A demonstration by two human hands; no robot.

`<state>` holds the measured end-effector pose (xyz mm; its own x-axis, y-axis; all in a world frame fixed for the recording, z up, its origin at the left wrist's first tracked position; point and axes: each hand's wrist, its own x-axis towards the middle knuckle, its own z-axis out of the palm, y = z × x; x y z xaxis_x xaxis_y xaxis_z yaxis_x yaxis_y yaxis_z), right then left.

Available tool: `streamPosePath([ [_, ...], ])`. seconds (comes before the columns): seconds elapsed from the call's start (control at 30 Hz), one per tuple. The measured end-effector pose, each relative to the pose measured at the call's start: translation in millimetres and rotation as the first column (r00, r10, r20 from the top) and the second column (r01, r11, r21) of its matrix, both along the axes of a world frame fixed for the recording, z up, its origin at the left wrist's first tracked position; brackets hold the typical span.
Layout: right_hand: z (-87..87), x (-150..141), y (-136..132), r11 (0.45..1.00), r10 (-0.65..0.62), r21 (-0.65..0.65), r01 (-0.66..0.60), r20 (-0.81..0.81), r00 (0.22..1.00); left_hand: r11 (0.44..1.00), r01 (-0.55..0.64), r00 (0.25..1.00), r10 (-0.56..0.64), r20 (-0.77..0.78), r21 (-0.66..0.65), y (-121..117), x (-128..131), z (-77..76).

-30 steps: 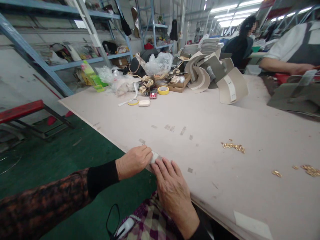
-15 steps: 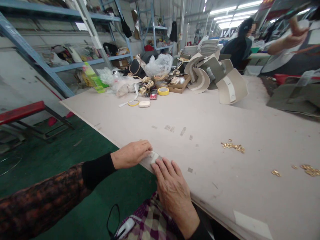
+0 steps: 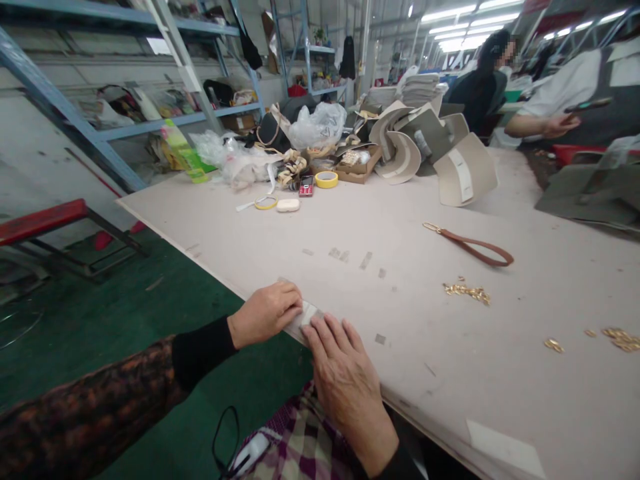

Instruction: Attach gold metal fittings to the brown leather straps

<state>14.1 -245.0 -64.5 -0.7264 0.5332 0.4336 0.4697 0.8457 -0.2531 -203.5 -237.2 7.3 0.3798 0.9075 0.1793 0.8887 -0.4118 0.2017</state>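
At the near table edge, a pale tape-like strip (image 3: 310, 312) with a greyish patch lies between my hands. My left hand (image 3: 270, 309) has its fingers bent and pinched together at the strip's left end. What they grip, if anything, is hidden. My right hand (image 3: 347, 373) rests flat, its fingers stretched out and the tips touching the strip's right end. Farther off to the right is a brown wrist strap (image 3: 477, 247) with a gold clasp. Small gold metal pieces (image 3: 467, 292) lie in a heap in front of it.
More gold pieces (image 3: 620, 339) lie at the right. Toward the back stand a yellow tape roll (image 3: 327, 179), a red phone (image 3: 307, 186), a white case (image 3: 288, 205), plastic bags (image 3: 317, 125) and curved beige panels (image 3: 465, 170). A co-worker's hand (image 3: 561, 125) holds a dark tool.
The brown wrist strap now lies on the table; it was not there before. The co-worker's raised hand has come down. My left hand has shifted slightly; my right hand stays put.
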Motion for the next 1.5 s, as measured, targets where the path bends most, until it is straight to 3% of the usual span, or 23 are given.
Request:
streamPosePath([
  [0.67, 0.8, -1, 0, 1.000, -0.005, -0.012, 0.005, -0.013, 1.000, 0.978, -0.203, 0.964, 0.207, 0.167, -0.040, -1, 3, 0.2],
  [0.9, 2.4, -1, 0, 0.999, -0.003, -0.041, 0.003, 0.002, 1.000, 0.986, -0.107, 0.980, 0.126, 0.154, -0.126, 1, 3, 16.7],
  [1.03, 1.7, -1, -1, 0.999, -0.008, -0.040, 0.008, 0.001, 1.000, 0.984, -0.122, 0.980, 0.140, 0.139, -0.130, -1, 8, 21.9],
  [1.23, 1.6, -1, 1, 0.999, -0.006, -0.050, 0.006, 0.010, 1.000, 0.995, -0.099, 0.995, 0.099, -0.010, -0.015, 1, 11, 7.1],
  [1.5, 2.1, 0, 0, 0.999, 0.003, -0.050, -0.004, -0.004, 1.000, 0.987, -0.136, 0.991, 0.136, 0.005, 0.082, -4, 15, -7.3],
])
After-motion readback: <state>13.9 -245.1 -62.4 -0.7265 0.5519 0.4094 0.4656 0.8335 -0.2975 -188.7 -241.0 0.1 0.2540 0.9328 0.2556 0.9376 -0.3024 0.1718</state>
